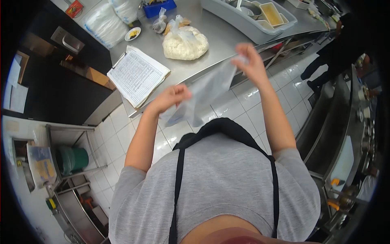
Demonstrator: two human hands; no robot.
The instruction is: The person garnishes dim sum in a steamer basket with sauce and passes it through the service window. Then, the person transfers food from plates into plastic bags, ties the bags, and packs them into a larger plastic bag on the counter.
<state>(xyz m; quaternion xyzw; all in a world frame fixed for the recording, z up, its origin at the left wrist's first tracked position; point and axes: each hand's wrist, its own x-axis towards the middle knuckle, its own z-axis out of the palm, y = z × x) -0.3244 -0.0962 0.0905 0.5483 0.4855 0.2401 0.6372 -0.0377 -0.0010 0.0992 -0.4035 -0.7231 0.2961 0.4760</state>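
A clear plastic bag (211, 87) is stretched between my two hands, in front of the steel table's edge. My left hand (172, 97) is closed on the bag's lower left part. My right hand (250, 63), a little blurred, pinches its upper right end between thumb and fingers. Beyond the hands, a knotted clear bag of white crumbly food (186, 44) sits on the steel table (221, 44). Left of it lies a clipboard with printed sheets (138, 75), close to my left hand.
Behind the food bag are small bags (160, 22), a little dish (133, 34), stacked plastic packs (106, 26) and a blue container (160, 8). A grey tub with containers (248, 24) stands at back right. Another person (341, 44) is at far right.
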